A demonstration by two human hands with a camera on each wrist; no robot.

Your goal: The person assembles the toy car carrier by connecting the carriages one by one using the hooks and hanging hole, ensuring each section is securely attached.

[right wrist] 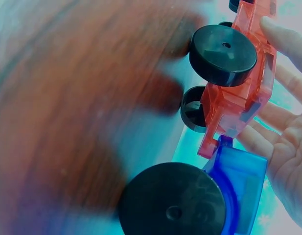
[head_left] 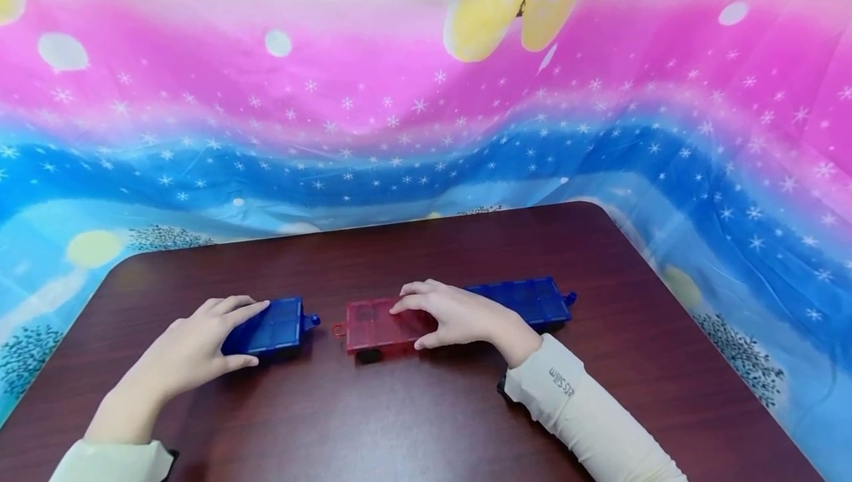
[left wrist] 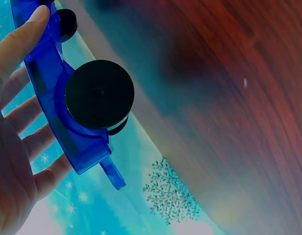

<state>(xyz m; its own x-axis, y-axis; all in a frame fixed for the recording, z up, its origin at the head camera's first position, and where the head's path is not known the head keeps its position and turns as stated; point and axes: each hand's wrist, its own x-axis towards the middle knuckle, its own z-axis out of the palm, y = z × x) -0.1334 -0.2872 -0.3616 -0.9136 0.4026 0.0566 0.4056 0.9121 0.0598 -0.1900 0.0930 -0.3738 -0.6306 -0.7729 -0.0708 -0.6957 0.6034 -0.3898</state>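
Note:
On the left of the table, my left hand [head_left: 193, 341] grips a see-through blue toy wagon base [head_left: 282, 327] across its sides, thumb on the near one. Its black wheel [left wrist: 99, 95] shows large in the left wrist view. A blue hook [head_left: 311, 321] sticks out at its right end. Across a small gap is the loop [head_left: 339, 330] of a red toy wagon base [head_left: 373, 323]. My right hand [head_left: 469, 313] holds the red wagon from above between thumb and fingers. Behind that wrist, a second blue wagon base [head_left: 522, 301] meets the red one's right end, coupled in the right wrist view.
The dark wooden table [head_left: 373, 423] has rounded far corners. A printed cloth [head_left: 373, 134] with snowflakes hangs behind it and along both sides. Another hook [head_left: 570, 297] points right from the second blue wagon.

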